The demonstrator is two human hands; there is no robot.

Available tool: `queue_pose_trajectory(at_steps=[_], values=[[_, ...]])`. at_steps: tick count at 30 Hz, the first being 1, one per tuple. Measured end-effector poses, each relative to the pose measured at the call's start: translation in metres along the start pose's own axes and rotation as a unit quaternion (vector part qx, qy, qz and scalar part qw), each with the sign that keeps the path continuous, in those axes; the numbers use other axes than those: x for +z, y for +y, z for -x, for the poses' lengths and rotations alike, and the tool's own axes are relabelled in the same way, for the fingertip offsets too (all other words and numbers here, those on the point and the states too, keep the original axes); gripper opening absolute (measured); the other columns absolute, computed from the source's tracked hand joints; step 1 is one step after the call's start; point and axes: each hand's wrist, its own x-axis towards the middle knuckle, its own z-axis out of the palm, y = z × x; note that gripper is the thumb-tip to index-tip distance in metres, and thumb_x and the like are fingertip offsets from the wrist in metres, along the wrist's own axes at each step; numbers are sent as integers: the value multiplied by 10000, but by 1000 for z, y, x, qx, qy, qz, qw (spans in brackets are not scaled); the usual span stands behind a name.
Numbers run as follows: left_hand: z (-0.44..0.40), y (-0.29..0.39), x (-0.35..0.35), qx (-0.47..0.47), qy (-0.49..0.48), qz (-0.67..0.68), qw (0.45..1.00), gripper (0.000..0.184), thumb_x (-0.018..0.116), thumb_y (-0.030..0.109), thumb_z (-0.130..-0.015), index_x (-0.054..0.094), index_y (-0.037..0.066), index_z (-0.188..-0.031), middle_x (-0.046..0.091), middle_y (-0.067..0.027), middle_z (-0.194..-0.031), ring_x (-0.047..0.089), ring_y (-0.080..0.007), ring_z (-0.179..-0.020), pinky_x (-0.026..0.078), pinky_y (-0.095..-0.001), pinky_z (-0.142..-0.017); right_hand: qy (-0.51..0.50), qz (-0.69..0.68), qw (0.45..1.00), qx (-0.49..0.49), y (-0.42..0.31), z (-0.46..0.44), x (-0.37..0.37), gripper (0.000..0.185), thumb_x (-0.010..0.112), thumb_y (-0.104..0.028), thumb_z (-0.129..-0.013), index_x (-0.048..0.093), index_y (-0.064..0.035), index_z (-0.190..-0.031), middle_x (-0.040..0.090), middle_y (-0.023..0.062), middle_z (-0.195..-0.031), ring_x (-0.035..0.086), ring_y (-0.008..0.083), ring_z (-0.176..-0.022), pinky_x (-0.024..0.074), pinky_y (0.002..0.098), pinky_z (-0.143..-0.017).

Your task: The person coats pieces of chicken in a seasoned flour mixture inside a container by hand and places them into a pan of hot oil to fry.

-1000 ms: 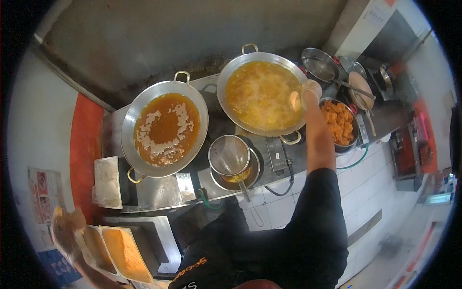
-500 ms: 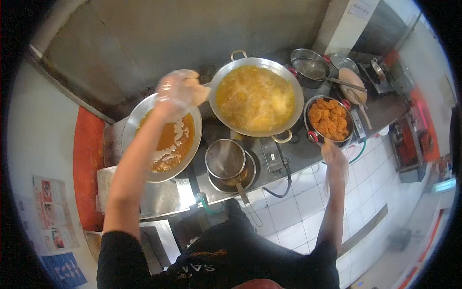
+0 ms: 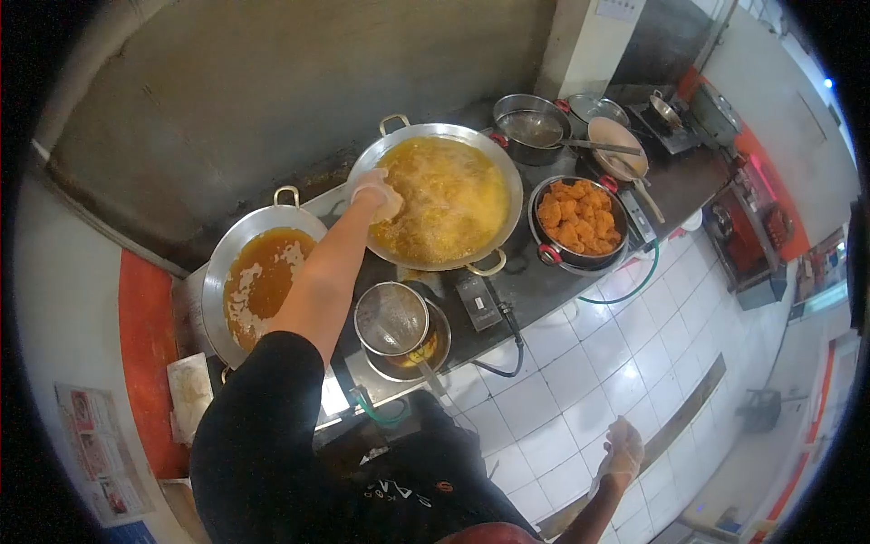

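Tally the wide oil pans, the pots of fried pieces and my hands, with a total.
Left wide pan and right wide pan: 2
Pot of fried pieces: 1
Left hand and right hand: 2
Total: 5

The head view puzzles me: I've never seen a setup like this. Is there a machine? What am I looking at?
No machine: a person is working with both hands, wearing see-through gloves. The camera sits on their head, looking forward and down. On the dark flat counter stand a wide silver metal wok of bubbling yellow liquid, another silver wok of brown liquid with pale foam, a round metal mesh strainer, and a round metal pot of orange-brown crusty pieces. The left hand is at the left side of the bubbling wok; whether it holds anything is hidden. The right hand is away from the counter, with nothing visible in it.
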Motion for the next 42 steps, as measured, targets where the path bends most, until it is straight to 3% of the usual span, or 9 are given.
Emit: queue_pose_trajectory(at_steps=[7, 9, 11, 15, 22, 24, 27, 34, 42], values=[[77, -66, -69, 46, 101, -57, 992, 497, 550, 127, -827, 524, 67, -1320, 512, -203, -1355, 532, -314, -1211, 428, -432, -1014, -221, -36, 966, -128, -87, 41, 117, 462, 666, -272, -862, 599, -13, -1239, 642, 65, -1062, 590, 135, -909, 480, 268, -808], [145, -99, -93, 67, 256, -73, 962, 602, 531, 61, -845, 424, 169, -1428, 423, -85, -1466, 442, -278, -1316, 323, -390, -1126, -281, 18, 901, -330, -91, 45, 172, 504, 642, -251, -863, 560, 3, -1291, 624, 92, -1136, 586, 164, -1002, 464, 288, -897], [244, -116, -135, 36, 291, -52, 955, 628, 555, 47, -820, 432, 165, -1424, 432, -104, -1457, 420, -303, -1331, 293, -396, -1146, -447, -42, 840, -305, -133, 100, 216, 530, 622, -214, -893, 492, 10, -1355, 512, 180, -1380, 491, 250, -1266, 366, 350, -1059], [428, -186, -153, -73, 352, 20, 933, 687, 543, -31, -745, 456, 126, -1408, 447, -133, -1442, 379, -324, -1354, 272, -418, -1154, -599, 15, 701, -386, -147, 211, 299, 500, 654, -168, -884, 517, -75, -1356, 565, 127, -1340, 548, 210, -1213, 417, 322, -1024], [756, -260, -113, -420, 380, -220, 794, 670, 543, 7, -692, 514, 121, -1352, 505, -139, -1385, 447, -336, -1293, 328, -444, -1114, -834, 71, 420, -351, -66, 440, 335, 429, 611, -20, -874, 551, 3, -1298, 572, 107, -1335, 568, 155, -1173, 434, 276, -1008], [834, -269, -75, -500, 400, -199, 742, 641, 556, 25, -700, 528, 132, -1332, 511, -127, -1378, 469, -322, -1271, 350, -440, -1090, -905, 84, 385, -160, -13, 499, 337, 437, 521, 103, -879, 545, 7, -1304, 563, 85, -1334, 555, 152, -1179, 437, 267, -1013], [876, -272, -33, -575, 415, -108, 697, 380, 530, 69, -757, 673, 107, -1107, 655, -180, -1114, 626, -343, -1023, 478, -424, -935, -894, 109, 275, -338, 33, 570, 345, 417, 562, -25, -860, 565, -4, -1276, 588, 176, -1281, 591, 243, -1151, 471, 323, -971], [850, -272, 36, -667, 7, 226, 710, 362, 545, 270, -790, 696, 19, -1003, 665, -231, -1068, 645, -338, -994, 500, -407, -852, -609, 359, -26, -707, 218, 677, 396, 375, 581, -230, -808, 673, -76, -1137, 643, 197, -1169, 626, 334, -1084, 502, 414, -903], [830, -279, 62, -656, 161, 508, 534, 391, 677, 380, -747, 693, 5, -859, 631, -120, -764, 571, -223, -641, 455, -387, -574, -605, 458, -29, -651, 269, 682, 403, 412, 725, -262, -682, 706, -45, -1032, 675, 191, -1094, 651, 312, -1024, 522, 398, -849]])
